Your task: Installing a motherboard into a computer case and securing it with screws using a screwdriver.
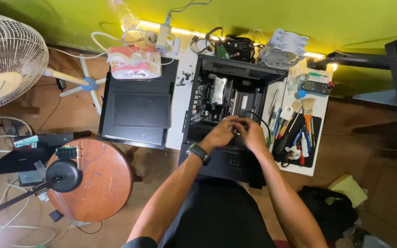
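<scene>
left hand (220, 133): over the open computer case (235, 115), fingers curled in tight toward the right hand. They look pinched on something tiny, but it's too small to make out, so I can't tell what's in there. Black watch (199, 153) on that wrist.
right hand (250, 133): right up against the left one, fingertips touching or almost. Fingers bent and mostly closed, same deal, whatever's between them is hidden.
case: black, lying on its side with the open face up, long axis running away from the person toward the green wall (263, 14). Circuit board and silver cooler (218, 90) in the far half; the hands sit over the near half.
black cable (258, 118): loops up out of the case just beyond the right hand.
side panel (138, 110): flat on the worktop just left of the case, with a pink tissue pack (133, 62) on its far end.
tools (295, 133): brushes, screwdrivers and pliers on a mat, just right of the case.
round wooden stool (95, 179): left of the person, well apart from the hands.
fan (5, 59): far left on the floor.
</scene>
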